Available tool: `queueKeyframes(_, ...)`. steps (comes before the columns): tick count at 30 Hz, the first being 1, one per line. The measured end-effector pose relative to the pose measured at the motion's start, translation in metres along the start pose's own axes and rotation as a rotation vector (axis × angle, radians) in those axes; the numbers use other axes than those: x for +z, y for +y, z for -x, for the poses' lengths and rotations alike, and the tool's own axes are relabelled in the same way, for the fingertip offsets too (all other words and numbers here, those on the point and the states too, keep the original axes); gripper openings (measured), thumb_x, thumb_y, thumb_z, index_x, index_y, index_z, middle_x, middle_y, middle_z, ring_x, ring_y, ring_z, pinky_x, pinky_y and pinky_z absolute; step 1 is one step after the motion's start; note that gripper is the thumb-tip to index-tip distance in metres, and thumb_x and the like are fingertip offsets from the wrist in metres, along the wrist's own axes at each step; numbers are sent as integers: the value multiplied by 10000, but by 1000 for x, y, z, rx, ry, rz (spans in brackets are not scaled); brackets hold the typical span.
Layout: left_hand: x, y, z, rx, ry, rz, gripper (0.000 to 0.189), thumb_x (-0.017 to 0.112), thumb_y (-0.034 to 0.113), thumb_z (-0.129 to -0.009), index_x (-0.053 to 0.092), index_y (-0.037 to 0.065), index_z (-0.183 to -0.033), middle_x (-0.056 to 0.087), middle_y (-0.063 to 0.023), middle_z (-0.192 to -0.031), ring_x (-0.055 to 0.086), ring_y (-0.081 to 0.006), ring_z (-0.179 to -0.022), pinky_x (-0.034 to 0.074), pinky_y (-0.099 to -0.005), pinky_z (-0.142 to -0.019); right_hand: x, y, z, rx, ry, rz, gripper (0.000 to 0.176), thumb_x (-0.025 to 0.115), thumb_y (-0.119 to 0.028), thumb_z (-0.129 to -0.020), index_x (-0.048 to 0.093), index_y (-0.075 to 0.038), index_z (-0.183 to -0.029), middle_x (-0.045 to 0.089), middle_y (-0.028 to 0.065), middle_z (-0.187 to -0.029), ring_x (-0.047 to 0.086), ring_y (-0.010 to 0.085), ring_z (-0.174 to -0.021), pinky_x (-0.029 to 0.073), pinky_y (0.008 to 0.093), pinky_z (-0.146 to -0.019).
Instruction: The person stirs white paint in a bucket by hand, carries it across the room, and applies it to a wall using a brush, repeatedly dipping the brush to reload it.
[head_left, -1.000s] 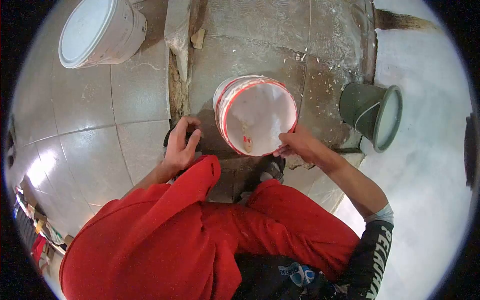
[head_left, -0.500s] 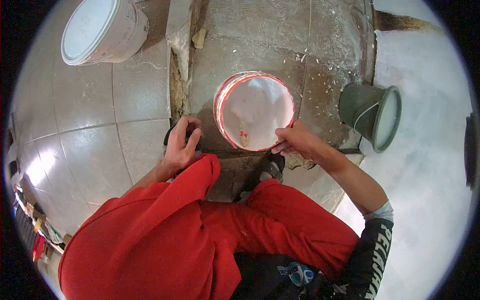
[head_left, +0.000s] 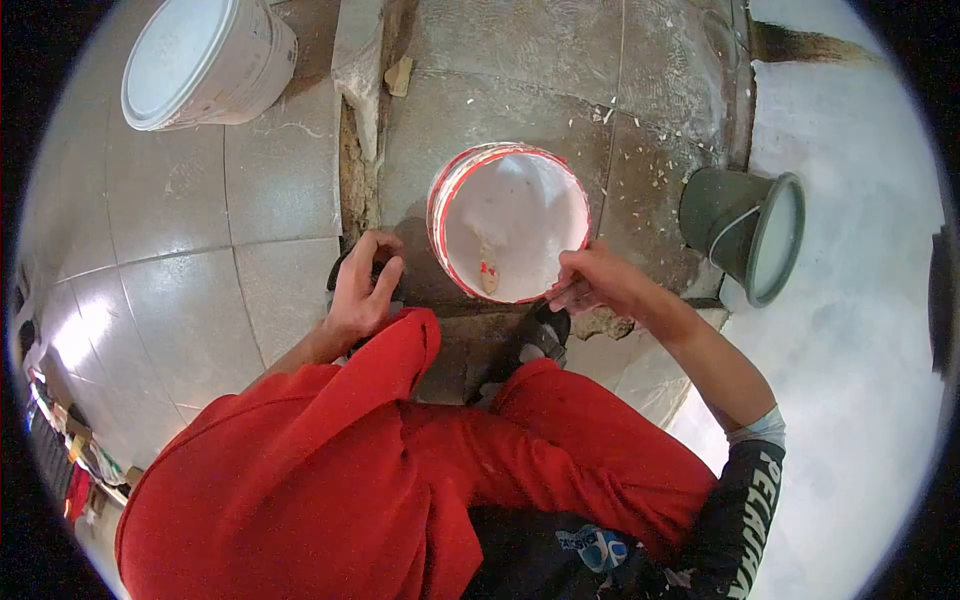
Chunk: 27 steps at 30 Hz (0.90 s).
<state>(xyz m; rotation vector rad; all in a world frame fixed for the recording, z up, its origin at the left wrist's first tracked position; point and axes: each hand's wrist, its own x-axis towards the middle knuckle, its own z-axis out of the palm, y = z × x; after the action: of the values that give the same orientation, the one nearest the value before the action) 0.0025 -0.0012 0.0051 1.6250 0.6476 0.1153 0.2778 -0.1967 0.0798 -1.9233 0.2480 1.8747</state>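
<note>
In front of me stands a white bucket with a red rim (head_left: 437, 228), holding white paint (head_left: 515, 205). A paintbrush (head_left: 488, 277) lies in the paint near the near side, its pale handle marked with red and its bristles coated white. My right hand (head_left: 595, 282) is at the bucket's near right rim, thumb on top and fingers bent at the outer side. My left hand (head_left: 365, 285) rests by my left knee, left of the bucket and apart from it. Its fingers are loosely curled, with a gap to the thumb and nothing visible between them.
A lidded white bucket (head_left: 215, 65) stands on the tiles at upper left. A dark green bucket (head_left: 735, 225) with a wire handle is at right, beside a white surface (head_left: 850, 380). A broken tile edge (head_left: 358, 150) and scattered chips (head_left: 640, 150) mark the floor.
My right hand has shifted slightly at the rim, its thumb moving a little up and right. My left hand, the bucket and the paintbrush have stayed where they were.
</note>
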Motion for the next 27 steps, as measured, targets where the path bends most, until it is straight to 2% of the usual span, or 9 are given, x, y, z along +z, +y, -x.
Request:
queueKeyframes(2, 0, -1, 0, 6, -4, 3, 191, 521, 88, -935, 519, -34, -1083, 578, -151, -895, 575, -237, -812, 471, -347, -777, -6, 0, -5, 46, -70, 29, 401, 582, -220, -862, 546, 59, -1148, 711, 136, -900, 733, 226, -702, 580, 359, -533)
queueKeyframes(9, 0, 1, 0, 10, -8, 0, 193, 523, 93, -938, 519, -31, -1085, 577, -146, -896, 574, -233, -828, 470, -347, -788, 5, -1, -10, 62, 11, 52, 383, 588, -202, -876, 539, 56, -1154, 703, 152, -883, 730, 225, -682, 591, 318, -539)
queueKeyframes(11, -1, -1, 1, -24, -12, 5, 187, 524, 93, -938, 521, -27, -1082, 577, -144, -903, 569, -229, -832, 467, -345, -793, 8, 2, -8, -4, 44, 3, 385, 590, -169, -867, 532, 56, -1175, 696, 158, -871, 719, 220, -658, 594, 303, -537)
queueKeyframes(14, -3, -1, 0, -20, -28, 1, 188, 526, 100, -937, 520, -23, -1079, 576, -142, -909, 564, -232, -833, 464, -346, -795, 15, 1, -8, 5, 107, -16, 388, 603, -151, -853, 536, 60, -1171, 684, 147, -842, 699, 208, -618, 593, 310, -525)
queueKeyframes(21, -6, 1, -1, 13, -27, 0, 196, 527, 116, -939, 516, -21, -1079, 575, -141, -917, 560, -239, -825, 460, -347, -790, 9, 5, -17, 33, 74, 8, 360, 622, -167, -838, 569, 60, -1112, 663, 111, -804, 685, 190, -622, 590, 305, -526)
queueKeyframes(23, -6, 1, -1, -59, -32, 14, 201, 527, 118, -941, 516, -21, -1085, 575, -144, -921, 561, -238, -823, 460, -347, -788, 6, 11, -23, 37, 47, -26, 350, 628, -177, -833, 577, 60, -1086, 665, 104, -809, 685, 185, -629, 586, 303, -527)
queueKeyframes(27, -6, 2, -1, -59, -25, 26, 204, 526, 121, -943, 516, -22, -1089, 574, -143, -916, 563, -234, -817, 461, -348, -781, 7, 6, -18, 37, 55, -34, 346, 632, -184, -831, 580, 57, -1073, 665, 100, -809, 685, 180, -627, 585, 297, -532)
